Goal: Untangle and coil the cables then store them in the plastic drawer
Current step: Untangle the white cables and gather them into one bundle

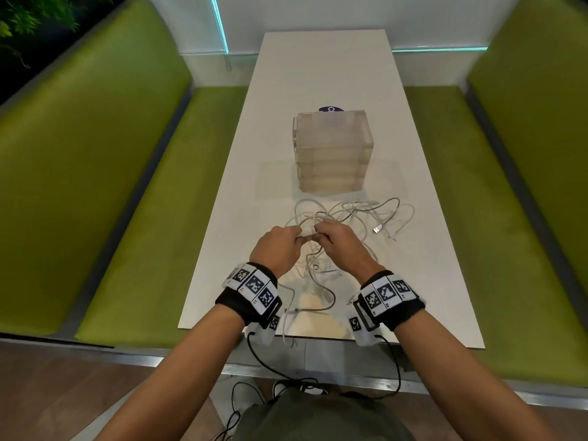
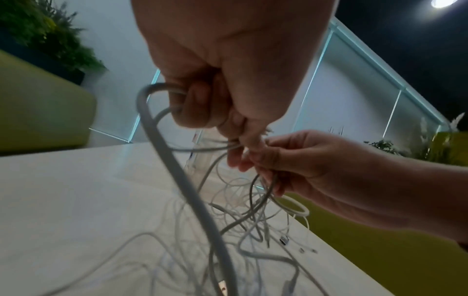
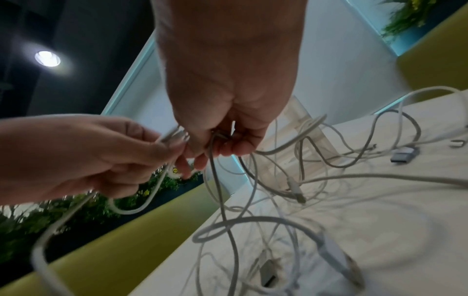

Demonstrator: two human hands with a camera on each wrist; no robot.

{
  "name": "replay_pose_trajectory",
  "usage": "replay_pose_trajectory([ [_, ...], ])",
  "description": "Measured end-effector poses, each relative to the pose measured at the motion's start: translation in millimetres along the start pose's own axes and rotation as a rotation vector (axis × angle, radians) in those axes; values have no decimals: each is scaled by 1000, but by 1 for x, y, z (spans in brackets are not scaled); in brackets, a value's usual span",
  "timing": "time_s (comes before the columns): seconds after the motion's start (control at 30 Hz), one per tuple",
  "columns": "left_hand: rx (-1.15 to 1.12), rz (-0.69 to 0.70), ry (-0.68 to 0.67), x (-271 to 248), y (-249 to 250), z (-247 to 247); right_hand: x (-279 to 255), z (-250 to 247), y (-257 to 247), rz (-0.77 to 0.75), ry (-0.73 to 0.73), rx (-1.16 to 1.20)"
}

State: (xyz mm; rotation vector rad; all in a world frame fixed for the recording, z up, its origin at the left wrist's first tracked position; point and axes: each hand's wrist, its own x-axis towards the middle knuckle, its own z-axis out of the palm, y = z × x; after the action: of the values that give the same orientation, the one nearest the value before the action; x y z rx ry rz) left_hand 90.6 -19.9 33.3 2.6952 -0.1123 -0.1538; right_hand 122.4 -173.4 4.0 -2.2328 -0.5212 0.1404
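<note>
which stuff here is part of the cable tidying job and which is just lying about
Part of the job:
- tangled white cables
- plastic drawer unit
- left hand and right hand, both gripping cable

Just there:
- white table
- green benches
- purple sticker behind the drawers

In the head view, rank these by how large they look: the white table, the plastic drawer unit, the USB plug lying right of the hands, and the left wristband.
1. white table
2. plastic drawer unit
3. left wristband, which sits nearer the camera, so its apparent size is inflated
4. USB plug
</note>
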Motion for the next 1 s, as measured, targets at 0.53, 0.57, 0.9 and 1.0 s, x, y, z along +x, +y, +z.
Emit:
replay_pose_trajectory([
  [0.53, -664, -143, 171, -23, 0, -38, 12, 0, 39, 147, -43, 22],
  [0.57, -631, -130, 128, -20, -2, -32, 12, 1, 34, 116, -32, 51],
  [0.9, -433, 51, 5, 5, 17, -1, 10, 4, 2, -37, -128, -28],
  [1.0, -457, 60, 104, 8, 20, -2, 12, 5, 8, -10, -95, -8],
])
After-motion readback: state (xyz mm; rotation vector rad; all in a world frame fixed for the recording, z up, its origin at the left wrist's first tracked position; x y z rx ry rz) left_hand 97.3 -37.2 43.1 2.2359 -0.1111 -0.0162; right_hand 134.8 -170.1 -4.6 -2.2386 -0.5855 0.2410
